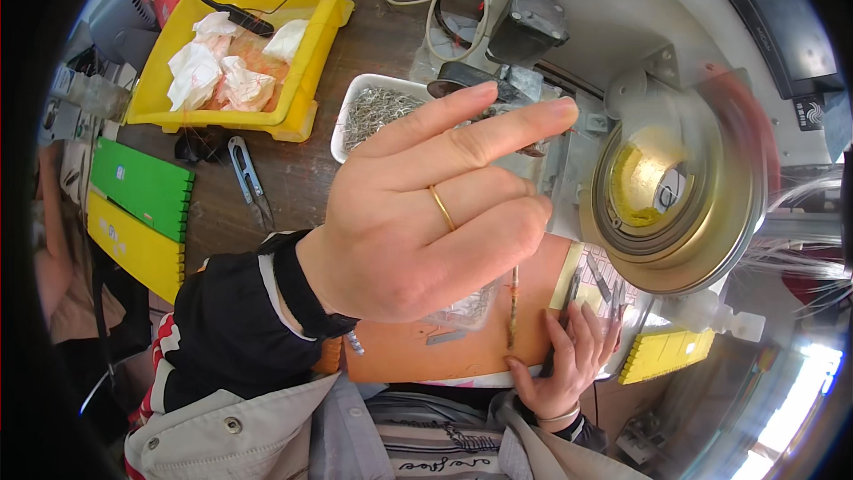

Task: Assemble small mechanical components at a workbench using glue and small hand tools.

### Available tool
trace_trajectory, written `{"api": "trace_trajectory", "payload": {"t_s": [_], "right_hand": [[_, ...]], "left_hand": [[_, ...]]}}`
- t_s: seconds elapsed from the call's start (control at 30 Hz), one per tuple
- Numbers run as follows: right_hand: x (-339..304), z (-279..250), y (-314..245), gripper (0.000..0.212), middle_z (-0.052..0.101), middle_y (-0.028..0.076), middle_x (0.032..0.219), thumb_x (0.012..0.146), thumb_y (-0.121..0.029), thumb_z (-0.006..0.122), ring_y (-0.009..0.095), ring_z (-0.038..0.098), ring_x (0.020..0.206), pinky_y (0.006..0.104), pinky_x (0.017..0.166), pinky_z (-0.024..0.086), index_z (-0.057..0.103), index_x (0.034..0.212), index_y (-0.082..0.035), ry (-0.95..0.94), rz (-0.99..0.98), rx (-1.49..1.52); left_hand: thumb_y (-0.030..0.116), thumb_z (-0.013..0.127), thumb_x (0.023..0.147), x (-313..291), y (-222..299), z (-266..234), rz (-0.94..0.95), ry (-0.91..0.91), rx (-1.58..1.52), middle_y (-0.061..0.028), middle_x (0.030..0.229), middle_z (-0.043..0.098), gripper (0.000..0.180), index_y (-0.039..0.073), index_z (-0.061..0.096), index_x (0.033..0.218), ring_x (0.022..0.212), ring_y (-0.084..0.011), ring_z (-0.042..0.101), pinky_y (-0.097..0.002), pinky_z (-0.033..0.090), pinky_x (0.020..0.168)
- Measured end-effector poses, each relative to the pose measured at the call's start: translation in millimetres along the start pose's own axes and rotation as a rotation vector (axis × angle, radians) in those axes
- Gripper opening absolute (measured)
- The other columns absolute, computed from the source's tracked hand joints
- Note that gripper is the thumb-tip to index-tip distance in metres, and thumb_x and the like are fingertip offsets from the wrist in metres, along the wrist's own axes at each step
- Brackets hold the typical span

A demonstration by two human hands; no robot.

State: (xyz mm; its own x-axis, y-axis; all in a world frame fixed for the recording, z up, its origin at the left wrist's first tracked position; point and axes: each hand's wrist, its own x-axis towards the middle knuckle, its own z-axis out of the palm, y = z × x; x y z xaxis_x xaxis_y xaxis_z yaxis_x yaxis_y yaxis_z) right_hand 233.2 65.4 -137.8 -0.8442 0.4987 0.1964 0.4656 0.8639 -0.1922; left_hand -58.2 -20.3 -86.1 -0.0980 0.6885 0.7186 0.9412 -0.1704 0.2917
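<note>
My left hand (418, 204) is raised close in the middle of the view, its back toward me. It wears a gold ring and comes out of a black cuff (306, 284). Two far-side fingers stretch out, while the nearer two bend inward; the thumb and anything pinched beneath are hidden. Low on the right, my right hand (573, 356) lies with fingers apart at the edge of an orange board (418, 360), touching or beside a dark slim tool. Tweezer-like metal tools (597, 276) lie just beyond its fingertips. A thin stained stick (514, 311) rests on the board.
Behind my left hand, a white tray (378, 89) holds many small metal pieces. A yellow bin (306, 111) contains crumpled white tissues. Blue-handled thread snips (244, 169) lie left. At right stands a machine with a round brass-coloured part (613, 244). Green (142, 182) and yellow (133, 244) plates lie far left.
</note>
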Motion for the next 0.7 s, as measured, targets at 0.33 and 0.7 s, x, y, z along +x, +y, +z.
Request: {"api": "trace_trajectory", "payload": {"t_s": [0.33,0.7], "right_hand": [[-0.9,0.4,-1.7,0.063,0.059,0.010,0.129,0.068,-0.050,0.080,0.033,0.054,0.123,0.0594,0.113,0.024,0.070,0.118,-0.014,-0.009,0.013,0.006],[-3.6,0.7,3.4,0.064,0.058,0.011,0.129,0.071,-0.054,0.077,0.033,0.053,0.124,0.0640,0.114,0.021,0.069,0.120,-0.013,-0.037,0.003,0.003]], "left_hand": [[0.007,0.068,0.076,-4.8,8.2,-1.3,0.010,0.013,0.079,-0.0022,0.091,0.073,0.013,0.009,0.070,0.089,0.116,-0.0358,0.065,-0.0532,0.031,0.115],[0.008,0.069,0.077,-3.3,3.6,5.8,-0.006,-0.007,0.092,-0.0020,0.090,0.074,0.010,0.010,0.069,0.086,0.115,-0.0323,0.067,-0.0581,0.021,0.119]]}}
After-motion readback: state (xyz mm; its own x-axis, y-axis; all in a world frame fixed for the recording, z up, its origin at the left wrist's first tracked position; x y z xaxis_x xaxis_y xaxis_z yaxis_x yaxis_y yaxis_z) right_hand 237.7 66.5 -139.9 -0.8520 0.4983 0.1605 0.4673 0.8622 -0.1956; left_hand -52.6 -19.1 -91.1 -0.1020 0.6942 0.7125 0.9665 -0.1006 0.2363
